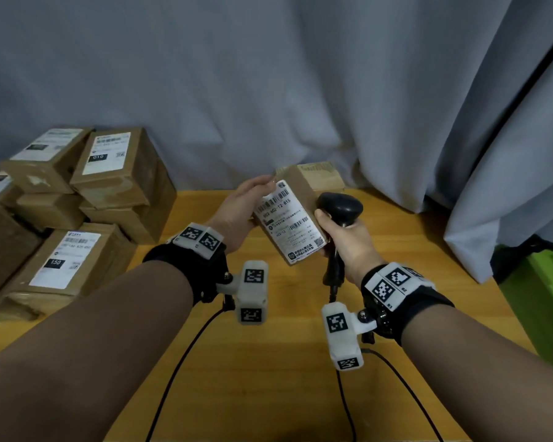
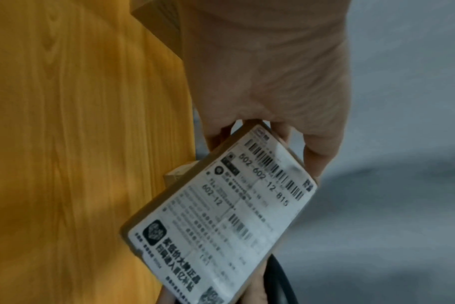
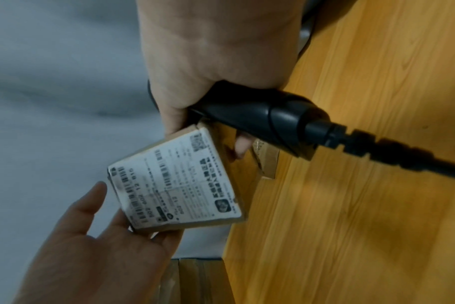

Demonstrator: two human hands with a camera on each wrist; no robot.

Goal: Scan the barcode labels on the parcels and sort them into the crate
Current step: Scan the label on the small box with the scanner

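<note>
A small brown parcel (image 1: 288, 224) with a white barcode label is held tilted above the wooden table (image 1: 268, 378), label facing me. My left hand (image 1: 246, 212) lies against its far left end with fairly straight fingers (image 3: 91, 232); the parcel (image 3: 174, 185) rests on them. My right hand (image 1: 345, 240) grips the handle of a black barcode scanner (image 1: 340, 207), and its thumb (image 3: 174, 121) and a fingertip also touch the parcel's near right corner. In the left wrist view the label (image 2: 221, 216) is readable but blurred. The scanner (image 3: 273, 119) has its cable trailing right.
Several labelled brown parcels (image 1: 115, 167) are stacked at the table's left. Another brown box (image 1: 320, 175) stands behind the held parcel by the grey curtain (image 1: 300, 90). A green crate (image 1: 543, 291) sits off the table's right edge. Black cables (image 1: 179, 362) run over the table front.
</note>
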